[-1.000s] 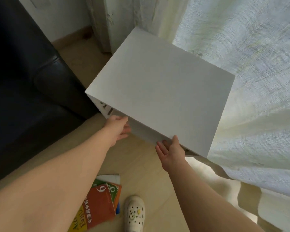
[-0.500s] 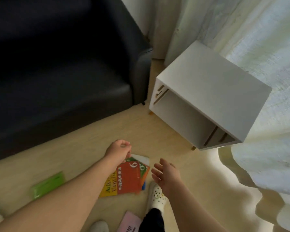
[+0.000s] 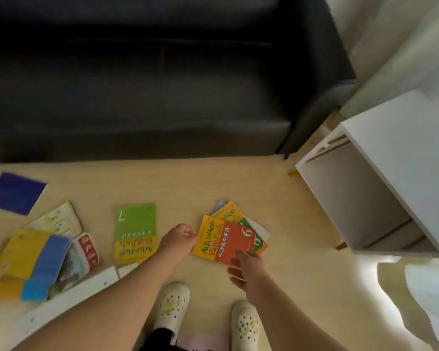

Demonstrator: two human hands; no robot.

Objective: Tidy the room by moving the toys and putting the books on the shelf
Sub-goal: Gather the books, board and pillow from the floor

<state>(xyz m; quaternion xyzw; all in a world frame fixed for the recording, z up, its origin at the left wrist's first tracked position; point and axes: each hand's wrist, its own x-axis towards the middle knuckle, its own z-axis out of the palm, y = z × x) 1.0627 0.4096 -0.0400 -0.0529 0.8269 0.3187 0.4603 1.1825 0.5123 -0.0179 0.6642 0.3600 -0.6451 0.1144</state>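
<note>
Orange book "6" (image 3: 232,240): top of a small stack on the floor (image 3: 213,183), between sofa (image 3: 137,97) and white shelf (image 3: 403,153).
Your left hand (image 3: 179,240): fingers curled at its left edge; pinching or not, cannot tell.
Your right hand (image 3: 250,268): fingers loosely spread at its lower corner.
Green book (image 3: 135,231): on the floor, left of the stack.

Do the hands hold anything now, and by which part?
Not certain. Left hand meets the orange book at its yellow edge, right hand at its near edge; a grip cannot be told.
</note>
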